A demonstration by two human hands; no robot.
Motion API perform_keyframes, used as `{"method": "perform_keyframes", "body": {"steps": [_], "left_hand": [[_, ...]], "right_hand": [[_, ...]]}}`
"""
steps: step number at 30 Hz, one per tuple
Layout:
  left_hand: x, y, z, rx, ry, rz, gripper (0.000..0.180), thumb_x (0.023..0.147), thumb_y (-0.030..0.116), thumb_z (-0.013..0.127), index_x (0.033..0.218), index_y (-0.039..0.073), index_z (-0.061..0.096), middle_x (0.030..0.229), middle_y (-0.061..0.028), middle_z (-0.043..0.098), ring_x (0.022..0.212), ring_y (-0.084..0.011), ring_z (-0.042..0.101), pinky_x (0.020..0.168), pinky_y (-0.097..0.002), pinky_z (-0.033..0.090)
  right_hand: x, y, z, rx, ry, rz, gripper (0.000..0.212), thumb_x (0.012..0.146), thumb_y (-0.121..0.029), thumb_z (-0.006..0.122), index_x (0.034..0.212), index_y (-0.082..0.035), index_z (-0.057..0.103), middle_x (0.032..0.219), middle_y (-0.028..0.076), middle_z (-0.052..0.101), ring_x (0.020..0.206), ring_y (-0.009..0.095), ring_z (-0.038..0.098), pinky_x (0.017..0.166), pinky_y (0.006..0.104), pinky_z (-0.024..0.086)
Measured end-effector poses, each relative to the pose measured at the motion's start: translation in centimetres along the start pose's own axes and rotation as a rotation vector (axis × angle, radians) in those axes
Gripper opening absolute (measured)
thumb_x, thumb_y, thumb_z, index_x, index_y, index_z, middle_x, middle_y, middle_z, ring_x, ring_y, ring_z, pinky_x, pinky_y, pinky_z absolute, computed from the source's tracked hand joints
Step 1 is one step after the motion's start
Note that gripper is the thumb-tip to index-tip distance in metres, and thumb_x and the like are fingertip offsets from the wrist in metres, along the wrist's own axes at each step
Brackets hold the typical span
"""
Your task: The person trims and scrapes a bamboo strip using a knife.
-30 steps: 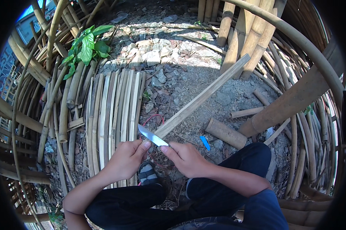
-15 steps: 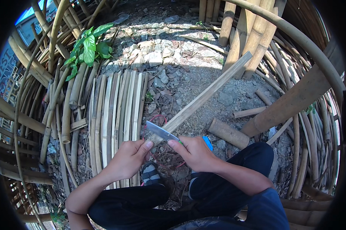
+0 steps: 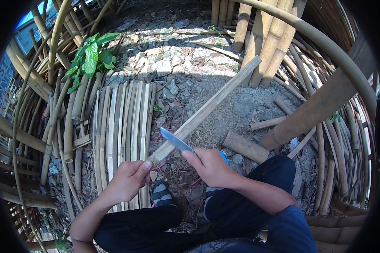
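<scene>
A long split bamboo slat (image 3: pixel 211 108) slants up and away to the right, its near end in my left hand (image 3: pixel 129 178). The fingers of that hand are closed round it, thumb on top. My right hand (image 3: pixel 211 165) is wrapped round the handle of a knife (image 3: pixel 176 139), whose handle is mostly hidden; a bit of blue shows behind the hand. The broad steel blade points up and left and lies across the slat, a little beyond my left hand. Whether the edge is biting into the slat, I cannot tell.
Left of my feet lies a row of split bamboo slats (image 3: pixel 124 122). A short bamboo piece (image 3: pixel 245 146) rests on the stony ground to the right, near a thick slanting bamboo pole (image 3: pixel 314 107). Stacked poles line both sides. A leafy green plant (image 3: pixel 91 57) grows at the far left.
My left hand has drawn back down and left with the slat's near end. The blade now lies farther along the slat from that hand. The whole view has shifted slightly.
</scene>
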State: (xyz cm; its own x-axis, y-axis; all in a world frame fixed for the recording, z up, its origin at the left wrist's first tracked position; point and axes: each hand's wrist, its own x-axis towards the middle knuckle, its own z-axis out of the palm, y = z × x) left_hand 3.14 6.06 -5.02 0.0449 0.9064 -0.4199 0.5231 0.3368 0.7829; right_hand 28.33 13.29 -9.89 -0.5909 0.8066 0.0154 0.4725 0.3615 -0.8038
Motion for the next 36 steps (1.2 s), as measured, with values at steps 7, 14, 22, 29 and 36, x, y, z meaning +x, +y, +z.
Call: {"method": "perform_keyframes", "body": {"steps": [7, 14, 22, 29, 36], "left_hand": [[0.1, -0.2, 0.2, 0.047, -0.002, -0.047, 0.052, 0.108, 0.035, 0.047, 0.074, -0.001, 0.063, 0.057, -0.0027, 0.052, 0.053, -0.0120, 0.050, 0.054, -0.0313, 0.044], [0.0, 0.4, 0.5, 0.052, -0.011, -0.015, 0.053, 0.109, 0.036, 0.047, 0.074, -0.001, 0.063, 0.056, -0.0030, 0.052, 0.053, -0.0122, 0.050, 0.054, -0.0316, 0.044], [-0.2, -0.7, -0.1, -0.009, -0.005, -0.044, 0.053, 0.109, 0.034, 0.046, 0.074, -0.002, 0.063, 0.055, -0.0021, 0.050, 0.051, -0.0106, 0.047, 0.053, -0.0301, 0.042], [-1.1, -0.9, -0.5, -0.020, 0.008, -0.073, 0.051, 0.110, 0.032, 0.046, 0.074, -0.002, 0.060, 0.056, -0.0009, 0.049, 0.051, -0.0090, 0.043, 0.051, -0.0290, 0.039], [-1.1, -0.2, -0.4, -0.031, -0.009, -0.076, 0.051, 0.110, 0.033, 0.046, 0.074, -0.002, 0.060, 0.056, 0.0005, 0.048, 0.051, -0.0081, 0.042, 0.049, -0.0284, 0.037]], "right_hand": [[0.1, 0.5, -1.6, 0.176, -0.096, 0.139, 0.060, 0.105, -0.046, 0.048, 0.076, 0.004, 0.061, 0.059, 0.018, 0.054, 0.057, 0.031, 0.057, 0.060, 0.0455, 0.044], [0.0, 0.0, -1.6, 0.116, -0.136, 0.129, 0.053, 0.106, -0.040, 0.053, 0.075, 0.004, 0.059, 0.054, 0.009, 0.046, 0.054, 0.012, 0.041, 0.052, 0.0376, 0.038], [0.1, 1.5, -2.9, 0.056, 0.010, 0.177, 0.054, 0.105, -0.041, 0.055, 0.076, 0.004, 0.060, 0.054, 0.008, 0.047, 0.054, 0.013, 0.042, 0.052, 0.0389, 0.038], [1.5, 5.5, -6.7, 0.131, 0.279, 0.268, 0.060, 0.104, -0.045, 0.052, 0.072, 0.005, 0.060, 0.053, 0.013, 0.048, 0.051, 0.020, 0.046, 0.054, 0.0424, 0.040], [-0.9, 0.3, -2.0, 0.177, -0.038, 0.094, 0.062, 0.105, -0.048, 0.048, 0.073, 0.004, 0.059, 0.056, 0.014, 0.050, 0.053, 0.027, 0.050, 0.058, 0.0442, 0.043]]}}
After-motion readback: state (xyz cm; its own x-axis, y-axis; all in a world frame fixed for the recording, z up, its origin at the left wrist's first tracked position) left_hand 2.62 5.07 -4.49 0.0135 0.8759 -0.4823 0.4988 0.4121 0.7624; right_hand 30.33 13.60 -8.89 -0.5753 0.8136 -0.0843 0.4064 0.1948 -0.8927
